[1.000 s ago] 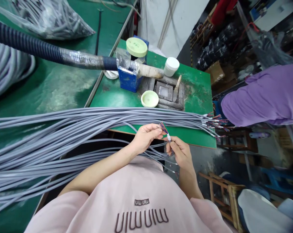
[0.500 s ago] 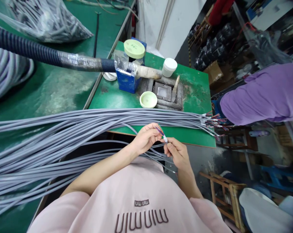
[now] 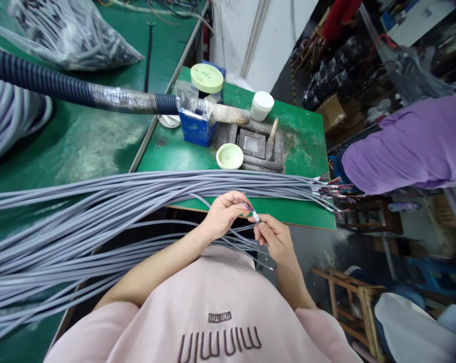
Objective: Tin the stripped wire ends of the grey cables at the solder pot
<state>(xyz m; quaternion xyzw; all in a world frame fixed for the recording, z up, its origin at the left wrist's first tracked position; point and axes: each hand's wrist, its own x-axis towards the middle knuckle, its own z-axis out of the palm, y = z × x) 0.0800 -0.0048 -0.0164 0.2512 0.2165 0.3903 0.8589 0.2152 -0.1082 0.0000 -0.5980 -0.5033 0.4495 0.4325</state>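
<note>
Between thumb and fingers, my right hand [image 3: 272, 233] pinches the end of a grey cable [image 3: 257, 220] just below its white sleeve [image 3: 255, 216]. Thin coloured wires [image 3: 247, 203] fan out of that end toward my left hand [image 3: 228, 213]. My left hand is closed on the wires, its thumb and fingertips at their loose tips. Just beyond my hands, a thick bundle of grey cables [image 3: 197, 180] crosses the green table. The bundle's stripped ends [image 3: 331, 191] show white sleeves and coloured wires at the right.
A solder pot [image 3: 252, 143] with a brush-like tool [image 3: 272, 136] stands on the green table [image 3: 303, 131]. Around it are a pale green dish [image 3: 230, 157], a white jar [image 3: 262, 105], a blue box [image 3: 197, 130] and a ribbed hose [image 3: 125, 101]. A person in purple [image 3: 409, 146] is at the right.
The coloured wires are spread wider apart between my hands. My left fingers have shifted slightly at the wire tips, while my right hand keeps its grip on the cable.
</note>
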